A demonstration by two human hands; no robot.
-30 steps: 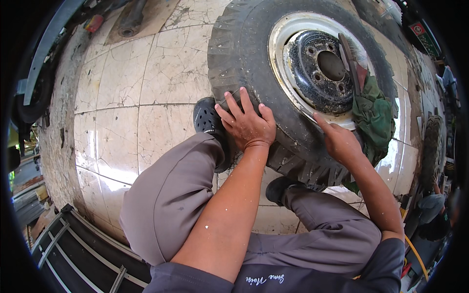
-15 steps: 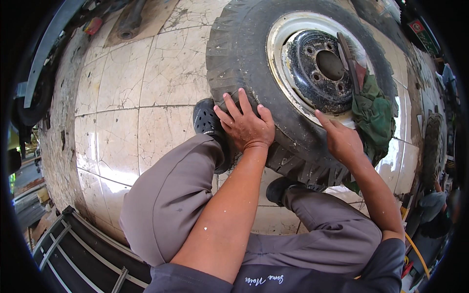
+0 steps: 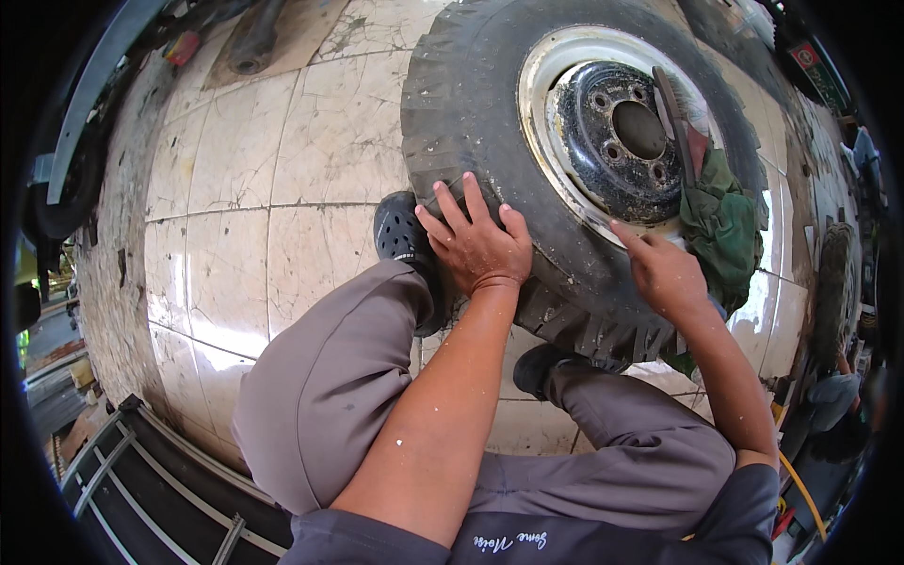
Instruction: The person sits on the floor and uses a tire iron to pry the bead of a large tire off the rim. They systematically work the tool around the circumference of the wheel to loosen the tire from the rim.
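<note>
The large black rubber tyre [image 3: 471,104] on its dirty white steel rim [image 3: 565,71] lies flat on the pale tiled floor [image 3: 245,188], just in front of the crouching person. The left hand [image 3: 476,247] rests palm down on the near sidewall of the tyre, with the fingers spread wide and closed on nothing. The right hand [image 3: 664,273] is also on the tyre, further to the right, with the index finger stretched toward the edge of the rim where the rubber meets the metal; it holds nothing that I can see. The two hands are well apart. A green cloth [image 3: 720,221] lies on the rim at the right side, touching a flat dark tool [image 3: 670,113] that lies across the wheel's black centre disc [image 3: 612,141]. One black perforated shoe [image 3: 400,231] touches the tyre at the left. As far as I can judge, the tyre is still seated on the rim all around, so the work of separating or refitting it appears to be at an early stage, and most remains.
</note>
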